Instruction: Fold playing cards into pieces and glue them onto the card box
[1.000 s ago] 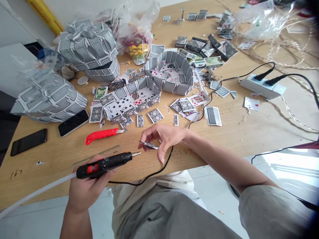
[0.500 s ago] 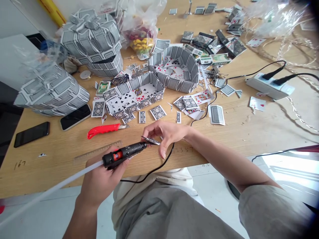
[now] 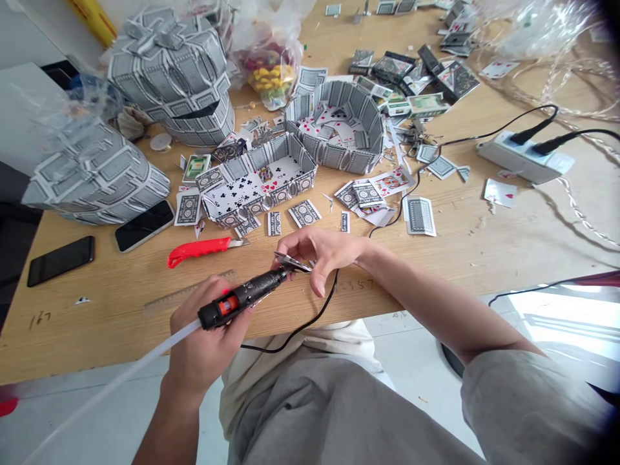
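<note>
My left hand (image 3: pixel 206 329) is wrapped round a black glue gun (image 3: pixel 247 297), with a long white glue stick (image 3: pixel 126 371) trailing out of its back end. The gun's nozzle meets a small folded playing card (image 3: pixel 291 261), seen almost edge-on. That card is pinched in the fingers of my right hand (image 3: pixel 324 255), just over the table's front part. Beyond my hands stands a long tray made of playing cards (image 3: pixel 261 187), card faces lining its floor. Behind it is a rounder card box (image 3: pixel 334 129) with loose cards inside.
A red utility knife (image 3: pixel 199 250) with its blade out and a clear ruler (image 3: pixel 188 290) lie left of my hands. Two phones (image 3: pixel 62 261) rest farther left, near card-built baskets (image 3: pixel 97 174). The gun's black cord (image 3: pixel 310 329) loops by my right hand; a power strip (image 3: pixel 526 158) sits right.
The glue gun has shifted slightly right and up, its nozzle staying at the card. The card tilts a little more in my right hand, and the whole view has moved slightly.
</note>
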`<state>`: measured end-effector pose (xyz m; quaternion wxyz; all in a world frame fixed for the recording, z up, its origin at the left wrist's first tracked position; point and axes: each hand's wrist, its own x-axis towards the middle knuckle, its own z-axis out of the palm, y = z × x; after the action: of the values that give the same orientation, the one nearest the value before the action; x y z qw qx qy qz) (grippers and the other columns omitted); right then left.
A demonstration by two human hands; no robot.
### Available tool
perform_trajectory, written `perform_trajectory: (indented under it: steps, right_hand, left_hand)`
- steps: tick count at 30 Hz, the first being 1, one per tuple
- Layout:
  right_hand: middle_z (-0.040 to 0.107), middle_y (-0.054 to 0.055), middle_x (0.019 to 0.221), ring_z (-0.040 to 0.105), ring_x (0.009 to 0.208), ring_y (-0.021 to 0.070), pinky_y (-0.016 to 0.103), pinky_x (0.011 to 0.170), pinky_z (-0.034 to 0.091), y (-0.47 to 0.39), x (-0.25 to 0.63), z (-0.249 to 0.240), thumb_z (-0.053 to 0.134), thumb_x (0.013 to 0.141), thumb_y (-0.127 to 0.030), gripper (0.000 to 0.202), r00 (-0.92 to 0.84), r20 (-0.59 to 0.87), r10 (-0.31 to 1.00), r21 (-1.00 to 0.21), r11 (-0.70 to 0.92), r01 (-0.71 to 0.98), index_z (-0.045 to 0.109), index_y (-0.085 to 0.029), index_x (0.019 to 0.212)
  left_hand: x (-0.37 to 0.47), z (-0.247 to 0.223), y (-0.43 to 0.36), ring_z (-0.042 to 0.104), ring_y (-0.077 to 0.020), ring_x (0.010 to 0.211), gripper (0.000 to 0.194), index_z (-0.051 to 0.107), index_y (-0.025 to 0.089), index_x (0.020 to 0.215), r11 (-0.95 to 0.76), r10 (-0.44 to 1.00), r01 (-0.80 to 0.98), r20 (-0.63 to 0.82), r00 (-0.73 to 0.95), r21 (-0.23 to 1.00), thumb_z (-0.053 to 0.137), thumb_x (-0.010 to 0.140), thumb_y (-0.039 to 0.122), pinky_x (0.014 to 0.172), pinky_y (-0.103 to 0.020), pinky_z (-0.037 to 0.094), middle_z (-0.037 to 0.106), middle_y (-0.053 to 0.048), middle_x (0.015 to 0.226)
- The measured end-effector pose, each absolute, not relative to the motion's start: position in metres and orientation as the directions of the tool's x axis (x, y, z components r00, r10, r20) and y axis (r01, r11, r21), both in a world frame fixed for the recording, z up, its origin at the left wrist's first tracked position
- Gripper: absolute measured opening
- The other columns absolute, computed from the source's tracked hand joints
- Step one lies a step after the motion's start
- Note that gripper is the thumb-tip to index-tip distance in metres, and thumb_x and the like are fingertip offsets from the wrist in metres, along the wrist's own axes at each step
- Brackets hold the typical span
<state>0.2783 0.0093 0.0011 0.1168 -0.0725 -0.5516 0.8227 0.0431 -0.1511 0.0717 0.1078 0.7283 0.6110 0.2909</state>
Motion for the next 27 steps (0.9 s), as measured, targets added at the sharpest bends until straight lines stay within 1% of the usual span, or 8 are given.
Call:
perform_trajectory:
  steps: [4, 6, 13, 21, 27]
  right_hand:
    - [0.078, 0.002, 0.097, 0.069, 0.088, 0.0144, 0.026, 0.083, 0.054, 0.0091, 0.2785, 0.0012, 0.108, 0.052, -0.047, 0.071, -0.962, 0.021, 0.271, -0.920, -0.372, -0.125, 0.075, -0.016, 0.106]
    - [0.078, 0.002, 0.096, 0.069, 0.087, 0.0142, 0.026, 0.082, 0.054, 0.0089, 0.2784, 0.0014, 0.108, 0.052, -0.047, 0.071, -0.961, 0.026, 0.274, -0.919, -0.373, -0.131, 0.075, -0.016, 0.106]
    - [0.077, 0.001, 0.094, 0.068, 0.084, 0.0130, 0.024, 0.080, 0.053, 0.0082, 0.2785, 0.0023, 0.108, 0.053, -0.044, 0.068, -0.958, 0.042, 0.284, -0.915, -0.374, -0.151, 0.075, -0.015, 0.105]
    - [0.077, 0.001, 0.096, 0.069, 0.088, 0.0145, 0.025, 0.082, 0.052, 0.0085, 0.2783, 0.0024, 0.108, 0.053, -0.046, 0.070, -0.957, 0.045, 0.287, -0.925, -0.351, -0.149, 0.075, -0.015, 0.106]
    - [0.077, 0.001, 0.096, 0.069, 0.085, 0.0131, 0.024, 0.079, 0.053, 0.0082, 0.2782, 0.0017, 0.109, 0.053, -0.044, 0.070, -0.957, 0.048, 0.285, -0.919, -0.363, -0.154, 0.074, -0.015, 0.106]
  left_hand:
    - [0.0453, 0.0736, -0.1491, 0.068, -0.0170, 0.081, 0.011, 0.063, 0.023, 0.091, -0.267, 0.941, 0.818, 0.322, 0.106, 0.509, 0.072, 0.094, 0.017, 0.077, -0.026, 0.050, 0.067, 0.000, 0.087]
    - [0.0457, 0.0735, -0.1490, 0.070, -0.0176, 0.083, 0.011, 0.063, 0.022, 0.093, -0.274, 0.939, 0.815, 0.324, 0.113, 0.510, 0.072, 0.094, 0.016, 0.079, -0.026, 0.051, 0.069, 0.000, 0.089]
    - [0.0471, 0.0710, -0.1480, 0.067, -0.0175, 0.080, 0.012, 0.061, 0.022, 0.091, -0.285, 0.936, 0.827, 0.329, 0.129, 0.485, 0.071, 0.095, 0.017, 0.077, -0.027, 0.051, 0.067, 0.000, 0.086]
    - [0.0479, 0.0708, -0.1481, 0.068, -0.0171, 0.080, 0.012, 0.062, 0.022, 0.091, -0.284, 0.934, 0.823, 0.336, 0.121, 0.493, 0.073, 0.094, 0.017, 0.076, -0.027, 0.051, 0.068, 0.000, 0.087]
    - [0.0464, 0.0702, -0.1474, 0.069, -0.0179, 0.080, 0.012, 0.062, 0.023, 0.091, -0.273, 0.938, 0.828, 0.327, 0.116, 0.489, 0.072, 0.094, 0.018, 0.076, -0.028, 0.051, 0.068, 0.000, 0.086]
